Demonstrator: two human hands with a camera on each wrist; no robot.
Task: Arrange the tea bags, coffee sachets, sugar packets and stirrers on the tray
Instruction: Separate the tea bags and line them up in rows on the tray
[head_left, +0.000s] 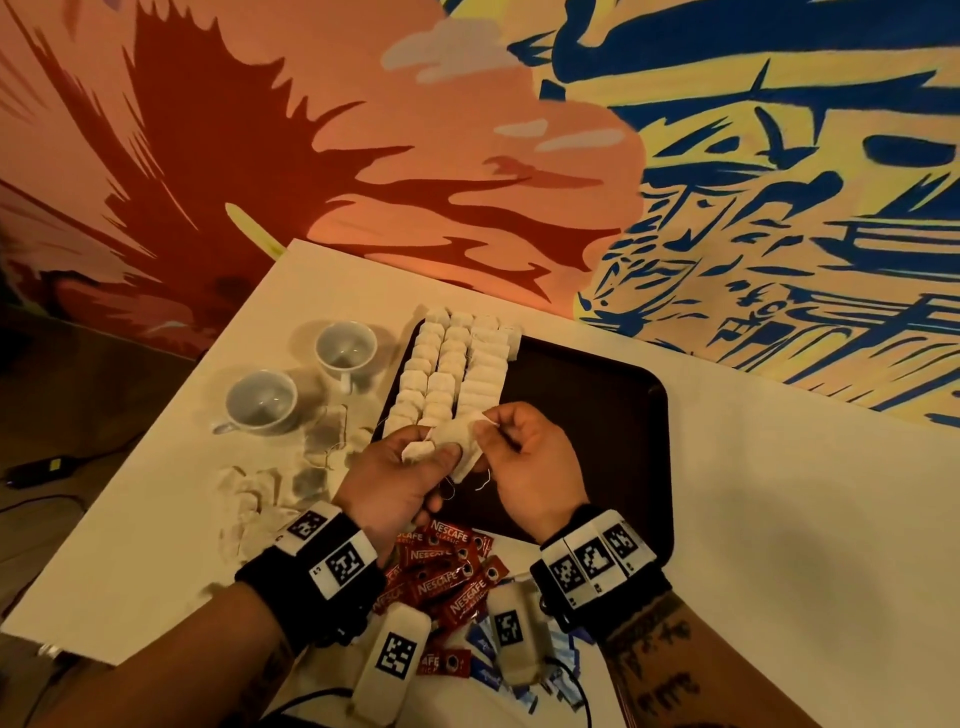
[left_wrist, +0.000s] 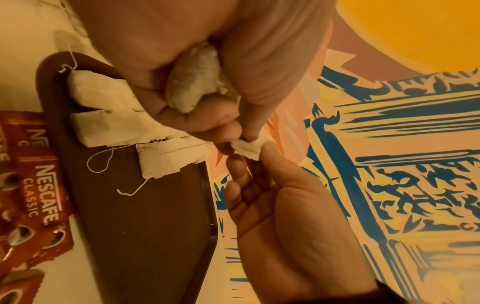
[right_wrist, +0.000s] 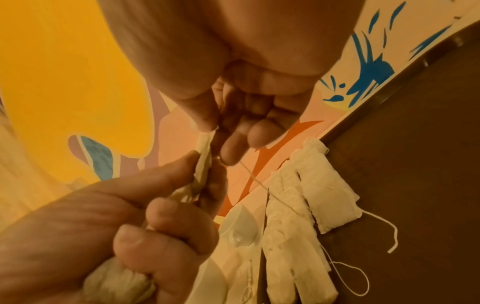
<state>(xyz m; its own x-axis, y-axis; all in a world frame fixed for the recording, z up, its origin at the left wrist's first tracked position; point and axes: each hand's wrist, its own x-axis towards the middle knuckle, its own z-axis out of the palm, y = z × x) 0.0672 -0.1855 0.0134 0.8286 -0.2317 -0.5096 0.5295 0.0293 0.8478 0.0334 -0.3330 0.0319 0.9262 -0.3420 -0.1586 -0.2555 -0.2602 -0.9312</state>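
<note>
White paper tea bags (head_left: 451, 364) lie in three close rows along the left end of the dark brown tray (head_left: 613, 395), the rows running from the far rim towards the person; loose strings trail from the nearest bags onto the bare tray floor. Just above the near end of those rows the two hands meet; the left hand (head_left: 402, 478) has its fingers curled round a small bunch of tea bags (left_wrist: 193, 82), gripping them in the palm, while the right hand (head_left: 530, 462) pinches the top corner of one bag from that bunch (head_left: 467, 441) between thumb and forefinger, its other fingers loosely bent; a thin thread runs from that pinch down towards the tray in the right wrist view. More tea bags (head_left: 270, 488) lie scattered on the cream table (head_left: 779, 519) to the left of the tray, near two empty white cups (head_left: 262, 400); red Nescafe coffee sachets (head_left: 447, 577) are heaped on the table at the tray's near edge, between the wrists; blue packets (head_left: 485, 649) lie just nearer, partly hidden by the wrist cameras; behind the table stands a painted wall (head_left: 727, 156) in orange, yellow and blue.
</note>
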